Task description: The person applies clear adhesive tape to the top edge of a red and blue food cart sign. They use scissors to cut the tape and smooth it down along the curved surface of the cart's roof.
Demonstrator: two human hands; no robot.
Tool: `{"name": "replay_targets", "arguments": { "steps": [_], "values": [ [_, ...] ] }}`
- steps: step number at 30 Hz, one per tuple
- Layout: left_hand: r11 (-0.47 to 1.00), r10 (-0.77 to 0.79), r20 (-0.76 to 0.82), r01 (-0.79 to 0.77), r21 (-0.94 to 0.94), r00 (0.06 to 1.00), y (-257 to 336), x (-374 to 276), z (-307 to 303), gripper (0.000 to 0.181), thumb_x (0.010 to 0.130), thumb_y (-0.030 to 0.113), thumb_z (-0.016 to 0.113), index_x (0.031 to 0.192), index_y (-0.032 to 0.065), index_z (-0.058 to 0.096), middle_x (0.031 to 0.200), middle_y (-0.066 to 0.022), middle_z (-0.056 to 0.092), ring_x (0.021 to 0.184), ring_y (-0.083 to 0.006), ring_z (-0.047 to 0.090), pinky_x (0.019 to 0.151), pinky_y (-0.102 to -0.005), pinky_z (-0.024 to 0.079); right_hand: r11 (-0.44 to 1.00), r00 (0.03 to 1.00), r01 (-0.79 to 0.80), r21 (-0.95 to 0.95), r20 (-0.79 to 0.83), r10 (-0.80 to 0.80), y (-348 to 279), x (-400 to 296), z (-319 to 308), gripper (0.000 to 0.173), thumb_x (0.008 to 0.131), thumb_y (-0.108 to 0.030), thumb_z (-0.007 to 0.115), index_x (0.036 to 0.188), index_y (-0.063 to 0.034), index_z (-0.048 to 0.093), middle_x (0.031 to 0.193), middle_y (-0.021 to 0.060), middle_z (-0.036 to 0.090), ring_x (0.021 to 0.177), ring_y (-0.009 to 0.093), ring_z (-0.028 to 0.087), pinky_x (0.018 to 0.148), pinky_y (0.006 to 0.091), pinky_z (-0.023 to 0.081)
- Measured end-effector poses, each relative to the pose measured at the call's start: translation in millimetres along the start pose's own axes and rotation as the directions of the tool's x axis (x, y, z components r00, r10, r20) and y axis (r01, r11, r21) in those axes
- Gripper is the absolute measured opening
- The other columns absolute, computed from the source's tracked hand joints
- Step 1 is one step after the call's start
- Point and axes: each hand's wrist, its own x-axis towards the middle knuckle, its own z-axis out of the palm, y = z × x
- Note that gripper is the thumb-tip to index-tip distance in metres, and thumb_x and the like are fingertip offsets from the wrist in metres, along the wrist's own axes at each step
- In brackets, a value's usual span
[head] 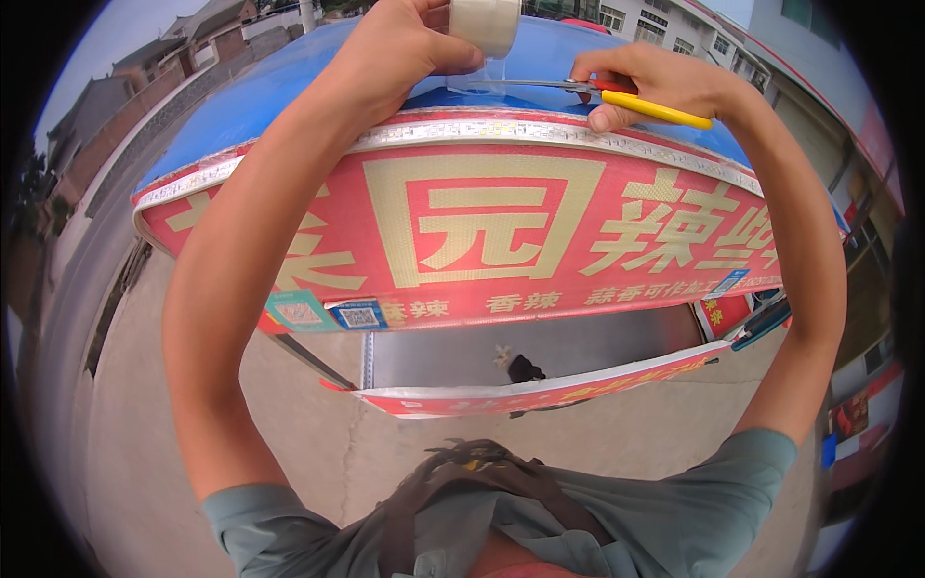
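My left hand (408,54) grips a roll of clear packing tape (485,27) at the top of the view. From the roll a clear strip of tape (483,76) runs down to the blue roof (289,79) of a stall. Scissors (643,107) with yellow and red handles are held in my right hand (650,83). Their blades point left and lie across the tape strip, just below the roll. Whether the blades touch the tape I cannot tell. Below both hands, a white LED strip (433,130) runs along the roof's front edge.
A red sign panel (347,224) with large writing and printed-code stickers hangs under the roof edge. Lower down, a metal counter (441,354) holds a small black item (525,369). Concrete ground (144,433) lies around the stall, with a road at left and buildings on both sides.
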Motion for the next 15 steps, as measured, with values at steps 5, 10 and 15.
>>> {"name": "replay_targets", "arguments": {
  "steps": [5,10,15],
  "values": [
    [0.996,0.020,0.011,-0.021,0.091,1.000,13,-5,5,0.048,0.079,-0.009,0.069,0.127,-0.0049,0.062,0.114,-0.0154,0.073,0.106,-0.0234,0.069,0.095,-0.0340,0.054,0.997,0.994,-0.070,0.024,0.087,0.068,-7,7,-1,0.072,0.084,-0.074,0.069,0.118,-0.0114,0.063,0.082,0.0059,0.055,0.079,0.022,0.055,0.066,0.0365,0.041],
    [1.000,-0.004,0.004,0.004,0.025,1.000,11,-3,3,0.053,0.079,-0.011,0.069,0.131,-0.0049,0.060,0.117,-0.0159,0.071,0.108,-0.0244,0.068,0.096,-0.0340,0.054,0.999,1.000,-0.021,-0.033,0.005,0.021,2,4,2,0.079,0.081,-0.078,0.069,0.122,-0.0104,0.062,0.081,0.0070,0.059,0.077,0.021,0.056,0.065,0.0377,0.041],
    [1.000,0.006,0.017,-0.006,-0.010,1.000,8,-3,3,0.053,0.081,-0.011,0.067,0.133,-0.0051,0.059,0.123,-0.0180,0.068,0.114,-0.0254,0.065,0.101,-0.0354,0.052,0.996,0.995,-0.074,-0.053,0.058,0.077,-10,5,1,0.072,0.085,-0.072,0.070,0.119,-0.0094,0.060,0.088,0.0087,0.057,0.085,0.024,0.056,0.072,0.0392,0.043]
  ]
}}
